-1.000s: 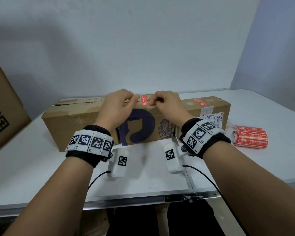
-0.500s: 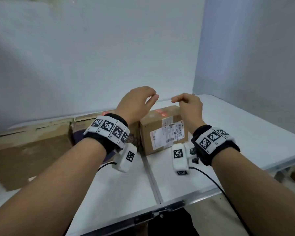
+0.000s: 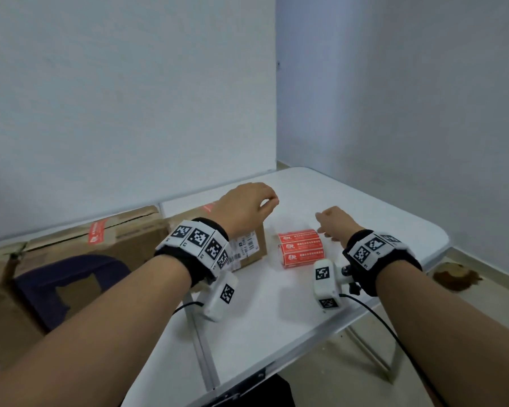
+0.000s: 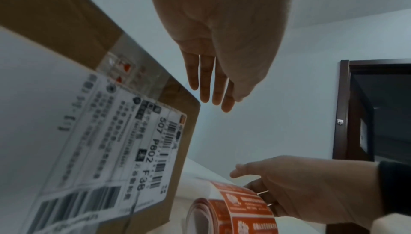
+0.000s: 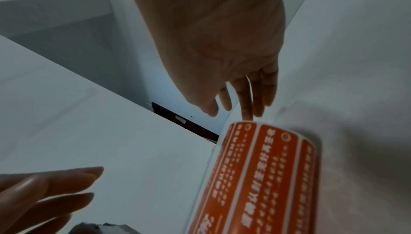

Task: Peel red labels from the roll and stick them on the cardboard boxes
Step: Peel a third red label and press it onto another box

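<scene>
Both hands are hovering empty by the label roll (image 3: 301, 252).
The right hand (image 3: 334, 225), fingers loosely spread, is nearly touching it; the left hand (image 3: 243, 211), fingers relaxed, is hanging above the cardboard box (image 3: 249, 251).

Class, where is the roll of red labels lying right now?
In the head view, the roll of red labels lies on the white folding table, just right of the brown cardboard box, beneath the right hand.

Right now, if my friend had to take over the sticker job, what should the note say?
Left hand: open, holding nothing, hovering above the box's right end.
Right hand: open, reaching at the label roll, not gripping it.
The roll lies on the white table, right of the cardboard box.
Done: a red label sits on the box top, and another shows near the left wrist.
Left: take the roll, peel the next label, stick it on.
</scene>
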`<action>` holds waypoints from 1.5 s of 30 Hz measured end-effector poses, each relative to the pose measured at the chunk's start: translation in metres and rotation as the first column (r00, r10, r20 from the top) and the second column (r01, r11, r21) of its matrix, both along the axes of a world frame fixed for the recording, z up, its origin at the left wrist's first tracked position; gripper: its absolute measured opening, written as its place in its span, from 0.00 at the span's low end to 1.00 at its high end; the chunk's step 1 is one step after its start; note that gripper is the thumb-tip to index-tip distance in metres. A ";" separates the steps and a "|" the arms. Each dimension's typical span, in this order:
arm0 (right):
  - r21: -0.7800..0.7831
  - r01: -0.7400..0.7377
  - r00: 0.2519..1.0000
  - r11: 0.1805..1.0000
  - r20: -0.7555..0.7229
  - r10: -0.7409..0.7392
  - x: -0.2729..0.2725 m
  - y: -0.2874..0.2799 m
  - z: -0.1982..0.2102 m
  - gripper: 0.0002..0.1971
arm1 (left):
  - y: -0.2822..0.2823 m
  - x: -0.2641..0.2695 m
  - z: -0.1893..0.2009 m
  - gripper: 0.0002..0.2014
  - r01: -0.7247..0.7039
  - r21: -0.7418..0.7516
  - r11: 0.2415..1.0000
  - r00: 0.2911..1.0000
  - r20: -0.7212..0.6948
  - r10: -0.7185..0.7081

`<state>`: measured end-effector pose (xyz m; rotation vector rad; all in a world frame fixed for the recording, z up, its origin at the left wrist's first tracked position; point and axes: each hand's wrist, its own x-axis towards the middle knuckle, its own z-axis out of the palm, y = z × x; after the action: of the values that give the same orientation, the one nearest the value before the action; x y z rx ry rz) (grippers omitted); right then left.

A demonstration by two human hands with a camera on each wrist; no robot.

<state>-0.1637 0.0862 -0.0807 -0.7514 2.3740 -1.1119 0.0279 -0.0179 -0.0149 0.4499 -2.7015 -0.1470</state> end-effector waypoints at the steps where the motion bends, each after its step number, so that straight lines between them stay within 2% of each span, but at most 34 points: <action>1: 0.002 -0.033 0.999 0.999 0.031 0.033 0.000 -0.001 -0.001 0.19 | 0.000 -0.003 -0.003 0.15 0.009 -0.003 1.000 1.000 0.004 -0.009; 3: -0.067 -0.057 0.992 0.996 0.112 0.064 0.000 -0.002 -0.003 0.18 | 0.002 -0.007 -0.007 0.15 0.020 0.002 1.000 1.000 0.008 -0.020; 5: -0.175 -0.031 0.981 0.984 0.182 0.064 0.001 -0.003 -0.006 0.12 | 0.005 -0.012 -0.010 0.15 0.020 0.002 1.000 1.000 0.016 -0.020; 8: -0.290 -0.008 0.975 0.957 0.210 0.072 0.001 -0.003 -0.007 0.06 | 0.009 -0.019 -0.014 0.14 0.013 -0.032 0.999 0.998 0.058 -0.011; 17: -0.427 0.045 0.963 0.903 0.258 0.074 0.013 0.004 0.012 0.09 | 0.026 -0.045 -0.019 0.15 -0.036 -0.193 0.980 0.995 0.084 0.053; 21: -0.473 0.079 0.959 0.877 0.275 0.062 0.017 0.009 0.013 0.10 | 0.035 -0.053 -0.025 0.14 -0.042 -0.123 0.991 0.996 0.079 0.052; 25: -0.542 0.143 0.937 0.828 0.344 0.064 0.020 0.016 0.014 0.05 | 0.038 -0.059 -0.030 0.14 -0.062 -0.059 0.996 0.998 0.002 0.062; 29: -0.562 0.169 0.935 0.810 0.351 0.049 0.022 0.019 0.015 0.07 | 0.039 -0.063 -0.033 0.12 -0.061 -0.029 0.998 0.996 -0.064 0.059; 34: -0.564 0.192 0.932 0.803 0.361 0.031 0.021 0.018 0.015 0.12 | 0.039 -0.064 -0.035 0.12 -0.022 -0.083 0.996 0.993 -0.119 0.012; 37: -0.564 0.207 0.931 0.800 0.365 0.017 0.024 0.019 0.017 0.09 | 0.040 -0.063 -0.036 0.12 -0.011 -0.108 0.994 0.992 -0.129 -0.003; 45: -0.578 0.208 0.945 0.789 0.328 -0.010 0.029 0.020 0.017 0.03 | 0.040 -0.064 -0.037 0.11 -0.018 -0.060 0.998 0.986 -0.164 0.008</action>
<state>-0.1352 0.1059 -0.0634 -0.5694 1.8056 -1.9361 -0.0361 0.0218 -0.0518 0.4177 -2.5344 -0.0934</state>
